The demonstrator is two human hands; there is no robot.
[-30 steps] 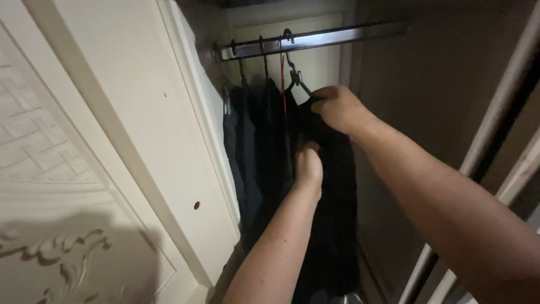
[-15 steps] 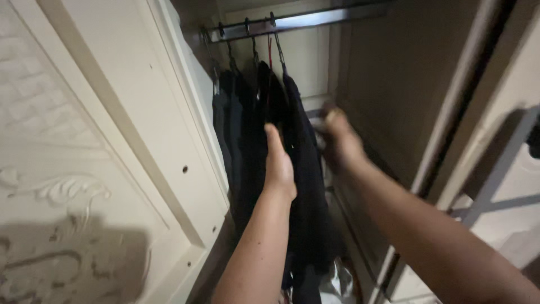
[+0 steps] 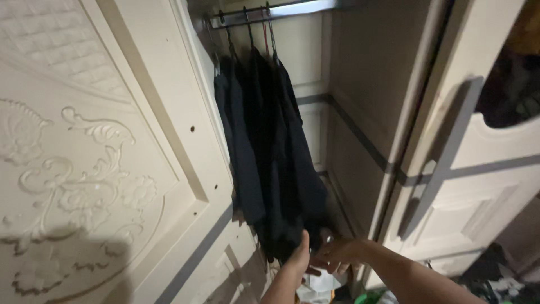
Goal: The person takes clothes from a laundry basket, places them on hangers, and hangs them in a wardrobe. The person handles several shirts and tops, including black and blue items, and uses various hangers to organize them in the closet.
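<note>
Both hands, left hand (image 3: 298,256) and right hand (image 3: 337,253), under dark garments (image 3: 270,152) beside carved door (image 3: 84,169).

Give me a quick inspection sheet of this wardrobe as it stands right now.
Surface: cream wardrobe interior, back wall and right side bare.
Job's things: dark garments hang on hangers from the metal rail, bunched at its left end.
Clutter: pale and green items on the floor, too dim to identify.
Hands: left hand flat against the garments' lower hem; right hand beside it, fingers loosely curled, holding nothing visible.
Cables: nothing seen.
Surroundings: carved cream door open at left; second door with long handle at right.
</note>
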